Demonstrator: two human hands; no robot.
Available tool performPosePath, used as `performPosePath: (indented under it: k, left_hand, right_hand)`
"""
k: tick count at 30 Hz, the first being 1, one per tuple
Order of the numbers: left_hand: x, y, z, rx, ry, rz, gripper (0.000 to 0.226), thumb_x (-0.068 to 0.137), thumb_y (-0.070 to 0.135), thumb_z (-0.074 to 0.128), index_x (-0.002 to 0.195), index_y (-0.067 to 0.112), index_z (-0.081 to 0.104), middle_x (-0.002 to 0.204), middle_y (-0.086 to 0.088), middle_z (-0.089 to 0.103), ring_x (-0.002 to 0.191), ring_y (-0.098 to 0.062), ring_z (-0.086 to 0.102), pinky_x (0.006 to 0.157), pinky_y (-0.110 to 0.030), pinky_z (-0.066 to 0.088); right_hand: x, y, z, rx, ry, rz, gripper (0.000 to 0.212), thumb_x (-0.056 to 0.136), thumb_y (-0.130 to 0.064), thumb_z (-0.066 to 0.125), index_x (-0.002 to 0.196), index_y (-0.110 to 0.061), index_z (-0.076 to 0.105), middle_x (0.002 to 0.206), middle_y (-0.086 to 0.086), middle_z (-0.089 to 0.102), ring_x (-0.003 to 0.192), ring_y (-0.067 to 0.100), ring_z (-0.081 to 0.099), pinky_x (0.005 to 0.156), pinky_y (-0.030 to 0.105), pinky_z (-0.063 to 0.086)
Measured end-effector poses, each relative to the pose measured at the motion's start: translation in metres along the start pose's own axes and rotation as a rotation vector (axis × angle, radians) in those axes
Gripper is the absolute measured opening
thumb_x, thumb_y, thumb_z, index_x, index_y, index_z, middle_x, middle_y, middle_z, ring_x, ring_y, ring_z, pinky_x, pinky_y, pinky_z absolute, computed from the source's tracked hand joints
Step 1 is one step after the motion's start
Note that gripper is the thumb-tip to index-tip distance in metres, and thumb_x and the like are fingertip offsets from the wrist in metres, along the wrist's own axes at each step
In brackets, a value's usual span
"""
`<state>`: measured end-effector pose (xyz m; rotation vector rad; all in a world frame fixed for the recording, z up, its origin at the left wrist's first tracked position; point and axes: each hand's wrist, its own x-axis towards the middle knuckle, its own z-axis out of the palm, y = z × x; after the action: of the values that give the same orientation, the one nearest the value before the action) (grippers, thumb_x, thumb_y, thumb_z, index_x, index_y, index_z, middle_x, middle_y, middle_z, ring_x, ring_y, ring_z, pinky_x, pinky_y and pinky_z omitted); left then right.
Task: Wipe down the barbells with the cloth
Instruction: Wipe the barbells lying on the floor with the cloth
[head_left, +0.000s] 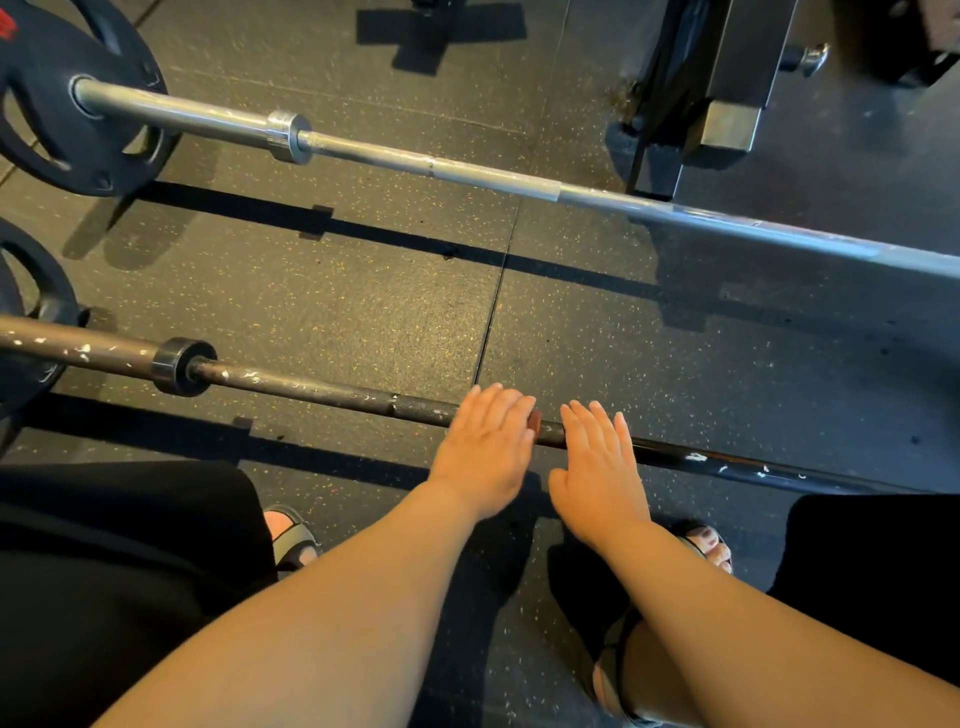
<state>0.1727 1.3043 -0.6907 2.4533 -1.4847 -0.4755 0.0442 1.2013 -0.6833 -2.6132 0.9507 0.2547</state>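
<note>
Both my hands lie flat, fingers straight, on the near dark barbell (311, 387): left hand (483, 447) beside right hand (597, 467), a reddish scrap (535, 419) peeking from under the left (cloth? I cannot tell). Beyond lies a second, silver barbell (493, 179); two black plates (67, 104) sit at left, and a rack base (727, 124) stands behind.
</note>
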Motion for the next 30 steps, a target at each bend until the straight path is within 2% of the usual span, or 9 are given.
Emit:
performPosePath:
  k: [3, 6, 10, 14, 17, 21, 25, 28, 30]
  left_hand:
    - [-0.003, -0.025, -0.003, -0.003, 0.112, -0.163, 0.049, 0.108, 0.033, 0.024, 0.148, 0.01, 0.041, 0.149, -0.007, 0.042, 0.145, -0.026, 0.029, 0.127, -0.045, -0.001]
    - [0.004, -0.002, 0.0, 0.005, 0.016, -0.269, 0.059, 0.105, 0.038, 0.017, 0.154, 0.008, 0.029, 0.158, -0.013, 0.026, 0.151, -0.033, 0.013, 0.123, -0.052, -0.014]
    - [0.009, 0.038, 0.007, -0.01, -0.199, -0.08, 0.065, 0.106, 0.041, 0.014, 0.162, 0.01, 0.001, 0.169, -0.01, -0.002, 0.155, -0.03, -0.013, 0.123, -0.05, -0.017]
    - [0.006, 0.013, 0.007, 0.024, -0.09, 0.132, 0.07, 0.099, 0.044, 0.007, 0.158, 0.011, 0.027, 0.161, -0.007, 0.03, 0.153, -0.028, 0.016, 0.127, -0.043, -0.002]
    - [0.002, -0.018, 0.002, 0.074, 0.023, 0.024, 0.058, 0.104, 0.038, 0.013, 0.148, 0.011, 0.041, 0.148, -0.005, 0.044, 0.144, -0.025, 0.032, 0.128, -0.045, 0.006]
    - [0.003, -0.002, 0.0, 0.099, 0.005, -0.116, 0.071, 0.1, 0.045, 0.007, 0.15, 0.007, 0.041, 0.154, -0.01, 0.039, 0.149, -0.03, 0.024, 0.127, -0.052, 0.002]
    - [0.007, 0.028, 0.008, 0.086, -0.106, 0.089, 0.08, 0.096, 0.048, -0.003, 0.16, 0.006, 0.02, 0.167, -0.011, 0.019, 0.157, -0.029, 0.002, 0.124, -0.046, -0.016]
    - [0.006, 0.013, 0.008, 0.063, -0.049, 0.138, 0.07, 0.101, 0.045, 0.007, 0.154, 0.01, 0.036, 0.158, -0.008, 0.037, 0.153, -0.028, 0.018, 0.127, -0.043, -0.005]
    - [0.002, -0.005, 0.006, 0.082, 0.041, 0.024, 0.06, 0.103, 0.043, 0.012, 0.142, 0.013, 0.047, 0.147, -0.005, 0.047, 0.147, -0.028, 0.029, 0.128, -0.047, 0.004]
  right_hand:
    - [-0.002, -0.001, 0.0, -0.013, 0.017, 0.041, 0.078, 0.096, -0.015, 0.046, 0.163, -0.011, 0.006, 0.17, 0.005, 0.005, 0.157, 0.023, -0.008, 0.123, 0.038, -0.017]
    - [-0.001, 0.0, 0.0, -0.016, 0.016, 0.071, 0.08, 0.095, -0.013, 0.046, 0.162, -0.009, 0.003, 0.17, 0.007, 0.003, 0.157, 0.024, -0.009, 0.123, 0.039, -0.018]
    - [-0.003, 0.004, 0.006, -0.066, 0.074, 0.044, 0.07, 0.102, -0.018, 0.042, 0.162, -0.006, 0.01, 0.17, 0.011, 0.009, 0.158, 0.026, -0.003, 0.124, 0.04, -0.015]
    - [-0.004, 0.004, 0.005, -0.064, 0.047, 0.056, 0.075, 0.097, -0.015, 0.047, 0.162, -0.006, 0.01, 0.17, 0.011, 0.01, 0.158, 0.028, -0.004, 0.123, 0.041, -0.017]
    - [0.0, 0.002, 0.003, -0.079, 0.012, 0.048, 0.081, 0.095, -0.015, 0.05, 0.162, -0.008, 0.005, 0.17, 0.009, 0.005, 0.157, 0.028, -0.009, 0.122, 0.043, -0.019]
    - [0.001, 0.002, 0.001, -0.074, 0.003, 0.05, 0.079, 0.096, -0.016, 0.049, 0.162, -0.01, 0.006, 0.17, 0.008, 0.006, 0.157, 0.027, -0.007, 0.122, 0.043, -0.019]
    - [-0.001, 0.006, 0.004, -0.094, 0.027, 0.042, 0.071, 0.101, -0.02, 0.042, 0.162, -0.01, 0.006, 0.17, 0.008, 0.007, 0.157, 0.026, -0.007, 0.121, 0.042, -0.02]
    - [-0.001, 0.004, 0.002, -0.091, 0.006, 0.063, 0.074, 0.098, -0.019, 0.045, 0.162, -0.009, 0.007, 0.17, 0.008, 0.008, 0.157, 0.027, -0.006, 0.121, 0.043, -0.019]
    - [0.0, 0.002, 0.001, -0.113, -0.035, 0.065, 0.081, 0.095, -0.017, 0.047, 0.161, -0.008, 0.002, 0.17, 0.008, 0.003, 0.157, 0.028, -0.01, 0.121, 0.044, -0.02]
